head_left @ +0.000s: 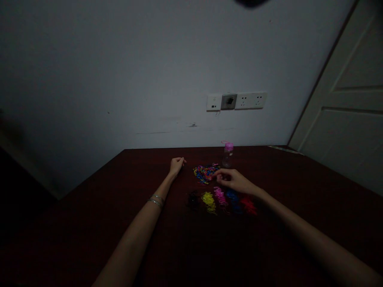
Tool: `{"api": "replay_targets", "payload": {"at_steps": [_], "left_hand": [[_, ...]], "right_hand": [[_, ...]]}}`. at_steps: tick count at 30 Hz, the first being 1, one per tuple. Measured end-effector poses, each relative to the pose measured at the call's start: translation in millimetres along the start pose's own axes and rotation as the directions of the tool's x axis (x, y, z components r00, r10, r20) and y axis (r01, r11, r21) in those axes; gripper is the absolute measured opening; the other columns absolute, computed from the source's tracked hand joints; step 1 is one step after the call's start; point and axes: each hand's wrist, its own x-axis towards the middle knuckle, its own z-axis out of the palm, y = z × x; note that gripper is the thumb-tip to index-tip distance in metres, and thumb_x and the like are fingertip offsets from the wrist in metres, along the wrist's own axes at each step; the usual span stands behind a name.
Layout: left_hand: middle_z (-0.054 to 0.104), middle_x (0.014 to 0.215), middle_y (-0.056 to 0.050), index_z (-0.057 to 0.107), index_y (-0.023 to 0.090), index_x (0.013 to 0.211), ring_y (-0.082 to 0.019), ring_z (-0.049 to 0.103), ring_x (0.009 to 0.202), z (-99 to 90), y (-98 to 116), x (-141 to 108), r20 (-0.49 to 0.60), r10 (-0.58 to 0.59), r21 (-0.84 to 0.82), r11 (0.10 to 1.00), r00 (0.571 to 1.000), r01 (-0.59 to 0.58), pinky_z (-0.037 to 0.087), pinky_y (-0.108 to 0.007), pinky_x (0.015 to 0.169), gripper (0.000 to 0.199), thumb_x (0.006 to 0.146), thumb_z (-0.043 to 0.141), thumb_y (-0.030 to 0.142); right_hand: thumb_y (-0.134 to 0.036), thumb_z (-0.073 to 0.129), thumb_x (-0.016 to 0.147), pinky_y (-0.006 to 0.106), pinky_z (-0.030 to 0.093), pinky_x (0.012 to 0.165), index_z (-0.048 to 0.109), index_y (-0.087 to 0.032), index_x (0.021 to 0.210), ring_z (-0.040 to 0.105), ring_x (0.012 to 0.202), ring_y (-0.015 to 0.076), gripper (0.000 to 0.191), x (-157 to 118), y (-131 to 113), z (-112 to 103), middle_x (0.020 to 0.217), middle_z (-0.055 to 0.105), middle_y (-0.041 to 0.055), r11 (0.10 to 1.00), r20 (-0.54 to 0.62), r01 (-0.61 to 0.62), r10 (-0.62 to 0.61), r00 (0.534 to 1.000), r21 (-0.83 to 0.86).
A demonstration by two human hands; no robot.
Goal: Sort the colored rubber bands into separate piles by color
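Observation:
A mixed heap of short multicoloured strands (pixel 204 173), like cords or rubber bands, lies on the dark table (pixel 191 247). My right hand (pixel 235 180) is at the heap's right edge, its thumb and forefinger closed in a pinch; whatever is between the fingertips is too small to make out. Left of the heap, my left hand (pixel 177 165) rests on the table with curled fingers, apart from the strands. Nearer to me is a row of single-colour piles: black (pixel 193 200), yellow (pixel 209 202), pink (pixel 220 197), blue (pixel 233 200) and red (pixel 249 205).
A clear bottle (pixel 227 158) with a pink lid stands behind the heap, close to my right hand. The pale wall (pixel 149 87) rises at the table's back edge and carries sockets (pixel 250 101). A panelled door (pixel 347 119) is on the right.

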Motion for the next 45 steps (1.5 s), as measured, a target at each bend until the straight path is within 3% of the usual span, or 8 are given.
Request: {"api": "replay_targets", "payload": {"at_steps": [4, 9, 13, 16, 19, 24, 31, 45], "left_hand": [[0.044, 0.044, 0.002, 0.062, 0.012, 0.059, -0.009, 0.039, 0.043, 0.2, -1, 0, 0.029, 0.01, 0.023, 1.0, 1.0, -0.011, 0.027, -0.021, 0.046, 0.034, 0.07, 0.045, 0.038], [0.044, 0.043, 0.002, 0.063, 0.012, 0.058, -0.009, 0.039, 0.044, 1.6, 2, -2, 0.102, 0.038, 0.116, 0.992, 0.994, -0.05, 0.027, -0.021, 0.047, 0.032, 0.069, 0.046, 0.036], [0.048, 0.046, 0.002, 0.065, 0.01, 0.062, -0.009, 0.041, 0.047, 2.5, 6, -3, 0.16, 0.024, 0.166, 0.985, 0.987, -0.051, 0.029, -0.021, 0.049, 0.033, 0.069, 0.047, 0.037], [0.057, 0.056, -0.001, 0.067, 0.009, 0.067, -0.01, 0.047, 0.053, -0.3, 7, -4, 0.214, 0.026, 0.202, 0.977, 0.976, -0.071, 0.033, -0.021, 0.053, 0.032, 0.067, 0.052, 0.038], [0.061, 0.064, -0.003, 0.068, 0.009, 0.073, -0.011, 0.05, 0.059, -5.1, 8, -8, 0.33, 0.049, 0.235, 0.963, 0.943, -0.132, 0.036, -0.021, 0.056, 0.034, 0.065, 0.056, 0.04], [0.062, 0.067, -0.003, 0.068, 0.011, 0.077, -0.011, 0.051, 0.06, -5.9, 21, -16, 0.522, 0.115, 0.272, 0.917, 0.845, -0.293, 0.037, -0.02, 0.057, 0.036, 0.066, 0.057, 0.043], [0.062, 0.068, -0.003, 0.068, 0.013, 0.077, -0.01, 0.051, 0.06, 1.6, 32, -19, 0.537, 0.131, 0.414, 0.82, 0.833, -0.396, 0.037, -0.019, 0.058, 0.028, 0.069, 0.056, 0.036], [0.066, 0.074, -0.005, 0.07, 0.011, 0.081, -0.014, 0.056, 0.068, 0.4, 38, -12, 0.461, 0.176, 0.369, 0.854, 0.87, -0.368, 0.041, -0.023, 0.066, 0.026, 0.07, 0.054, 0.028]], "right_hand": [[-0.029, 0.052, 0.072, 0.026, 0.044, 0.061, 0.063, -0.015, 0.089, 0.054, 0.065, 0.0132, 0.024, 0, 28, -12, 0.073, 0.061, 0.0025, 0.996, -0.144, -0.091, 0.094, 0.985, 0.025], [-0.034, 0.053, 0.07, 0.025, 0.043, 0.058, 0.062, -0.014, 0.086, 0.056, 0.065, 0.0144, 0.027, -7, 61, -25, 0.072, 0.063, 0.0035, 0.974, -0.29, -0.2, 0.222, 0.931, 0.105], [-0.038, 0.053, 0.069, 0.024, 0.04, 0.051, 0.062, -0.012, 0.086, 0.053, 0.055, 0.013, 0.033, -13, 71, -29, 0.063, 0.062, 0.003, 0.954, -0.358, -0.262, 0.297, 0.885, 0.144], [-0.04, 0.053, 0.067, 0.024, 0.04, 0.051, 0.062, -0.012, 0.084, 0.053, 0.054, 0.0132, 0.034, -13, 70, -28, 0.062, 0.062, 0.0029, 0.952, -0.36, -0.263, 0.303, 0.882, 0.157], [-0.039, 0.054, 0.067, 0.025, 0.041, 0.055, 0.062, -0.013, 0.083, 0.055, 0.058, 0.0144, 0.032, -13, 68, -25, 0.061, 0.061, 0.0027, 0.956, -0.333, -0.248, 0.288, 0.898, 0.157], [-0.037, 0.053, 0.068, 0.025, 0.042, 0.058, 0.061, -0.013, 0.083, 0.056, 0.06, 0.0146, 0.03, -12, 72, -23, 0.062, 0.061, 0.0022, 0.957, -0.312, -0.239, 0.28, 0.908, 0.164], [-0.034, 0.052, 0.07, 0.025, 0.042, 0.059, 0.061, -0.013, 0.084, 0.057, 0.06, 0.0145, 0.027, -12, 76, -23, 0.061, 0.061, 0.0019, 0.961, -0.293, -0.236, 0.269, 0.918, 0.146], [-0.034, 0.051, 0.07, 0.025, 0.042, 0.058, 0.062, -0.014, 0.084, 0.056, 0.06, 0.0144, 0.027, -13, 71, -24, 0.061, 0.061, 0.0016, 0.964, -0.283, -0.239, 0.263, 0.922, 0.115]]}}
